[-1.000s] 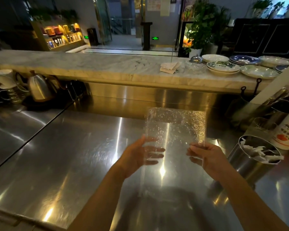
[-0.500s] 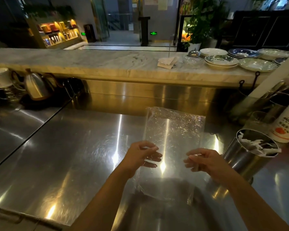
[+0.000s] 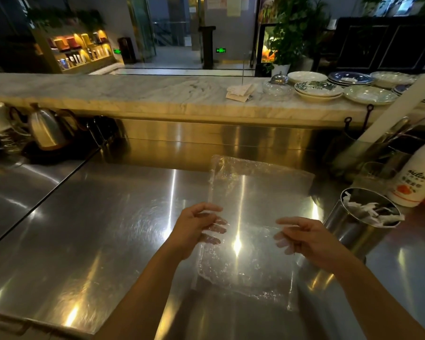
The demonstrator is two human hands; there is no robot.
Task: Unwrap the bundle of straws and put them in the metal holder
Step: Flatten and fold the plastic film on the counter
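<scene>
Straws wrapped in white paper [image 3: 371,212] fill one round steel holder [image 3: 353,231] standing on the steel table [image 3: 96,229], just right of the hands. One clear crinkled plastic wrapper [image 3: 253,217] hangs between both: left hand [image 3: 196,227] and right hand [image 3: 302,238] each pinch an edge.

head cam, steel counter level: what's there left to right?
Kettle → left hand → clear plastic wrapper → right hand → metal holder with wrapped straws → white bottle.
</scene>
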